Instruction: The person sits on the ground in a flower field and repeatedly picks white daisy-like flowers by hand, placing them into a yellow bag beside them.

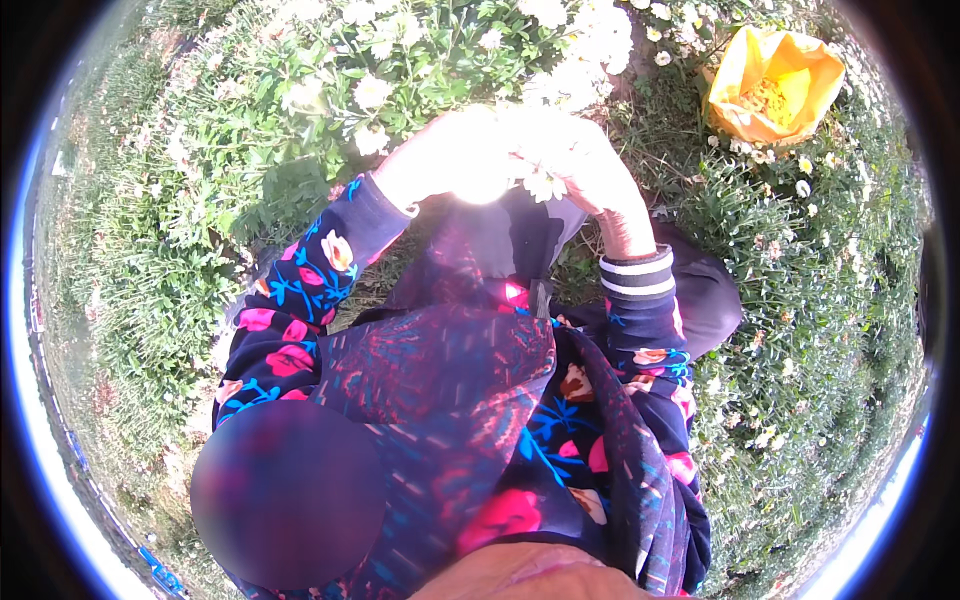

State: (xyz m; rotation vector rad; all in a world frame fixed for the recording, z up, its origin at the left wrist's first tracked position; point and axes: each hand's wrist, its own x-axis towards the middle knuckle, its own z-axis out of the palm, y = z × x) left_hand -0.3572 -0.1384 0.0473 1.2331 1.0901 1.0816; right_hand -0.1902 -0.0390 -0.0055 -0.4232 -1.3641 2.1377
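Note:
My left hand point(450, 154) and my right hand point(585, 154) meet in front of me, both washed out by glare. White blossoms point(544, 184) show under the fingers of my right hand; whether the fingers grip them is not clear. Glare hides the fingers of my left hand. Just beyond both hands grow leafy plants with white, chrysanthemum-like flowers point(373, 91). An orange-yellow sack point(821, 82) stands open at the upper right, with yellowish loose matter point(766, 101) inside.
Dense green flowering plants point(150, 232) surround me on both sides. My bent knee in dark trousers point(709, 300) is at the right, among the plants. A patterned scarf point(435, 375) hangs over my front. A blue object point(159, 571) lies far off at the lower left.

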